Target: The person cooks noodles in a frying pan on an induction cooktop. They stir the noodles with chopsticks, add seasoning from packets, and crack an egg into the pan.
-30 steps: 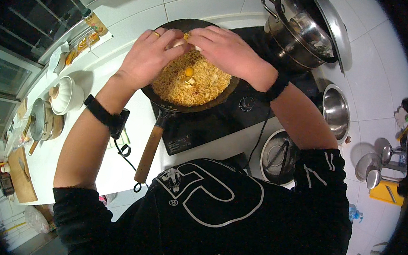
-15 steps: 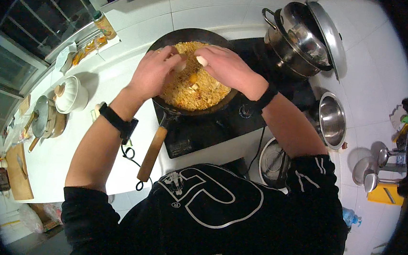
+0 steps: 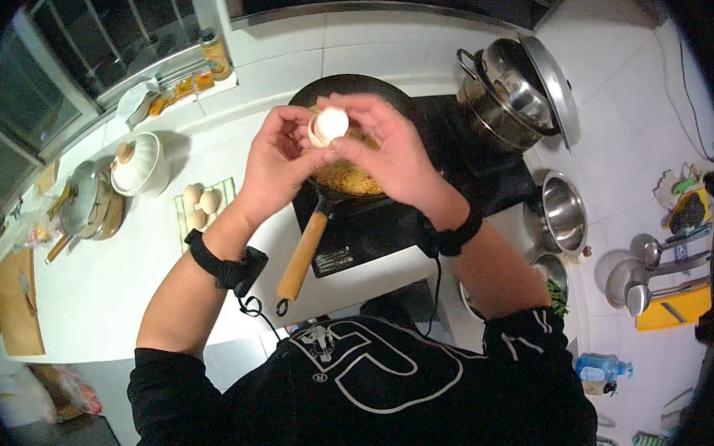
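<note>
Both my hands meet over a dark frying pan on the black cooktop, with an eggshell between them. The shell is broken, its white hollow inside turned up, and two pieces seem to sit one against the other. My left hand grips it from the left with curled fingers. From the right, my right hand closes on it with thumb and fingers. Beneath them lies yellow-brown food, like fried rice or noodles, partly hidden by my hands. The pan's wooden handle points toward me.
Several eggs rest on a striped cloth at the left. Beyond them stand a lidded white pot and a glass-lidded pan. A stacked steel pot is at the back right, with a steel bowl nearer.
My hands, apart over the food before, have come together and hold the shell pieces side by side. The view has shifted, bringing the eggs on the cloth into sight.
</note>
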Available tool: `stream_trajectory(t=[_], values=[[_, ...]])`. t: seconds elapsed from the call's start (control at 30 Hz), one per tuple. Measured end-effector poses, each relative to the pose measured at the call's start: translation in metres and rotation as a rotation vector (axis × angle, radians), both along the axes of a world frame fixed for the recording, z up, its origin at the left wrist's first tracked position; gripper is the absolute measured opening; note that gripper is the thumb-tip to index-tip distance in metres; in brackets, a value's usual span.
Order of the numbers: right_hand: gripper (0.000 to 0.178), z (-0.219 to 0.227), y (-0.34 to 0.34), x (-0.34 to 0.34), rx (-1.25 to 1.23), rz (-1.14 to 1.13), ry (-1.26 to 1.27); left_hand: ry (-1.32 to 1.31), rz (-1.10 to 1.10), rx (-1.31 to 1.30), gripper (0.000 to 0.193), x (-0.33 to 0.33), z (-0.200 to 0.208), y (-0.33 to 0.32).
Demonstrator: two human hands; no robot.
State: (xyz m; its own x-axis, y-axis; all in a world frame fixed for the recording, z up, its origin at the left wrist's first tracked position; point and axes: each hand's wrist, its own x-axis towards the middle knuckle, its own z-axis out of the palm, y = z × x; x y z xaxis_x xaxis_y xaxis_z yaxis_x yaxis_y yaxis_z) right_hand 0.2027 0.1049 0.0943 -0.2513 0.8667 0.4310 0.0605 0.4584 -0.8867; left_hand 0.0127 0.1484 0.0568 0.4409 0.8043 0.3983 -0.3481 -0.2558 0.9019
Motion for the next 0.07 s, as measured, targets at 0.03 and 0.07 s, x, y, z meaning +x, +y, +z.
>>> stream_trajectory(t=[0.03,0.07], values=[[0.047,-0.001,-0.005,-0.011,0.007,0.011,-0.082,-0.052,0.004,0.016,0.05,-0.008,-0.002,-0.008],[0.056,-0.001,-0.01,-0.019,-0.157,0.067,-0.061,-0.017,0.032,0.063,0.05,-0.02,-0.005,-0.013]])
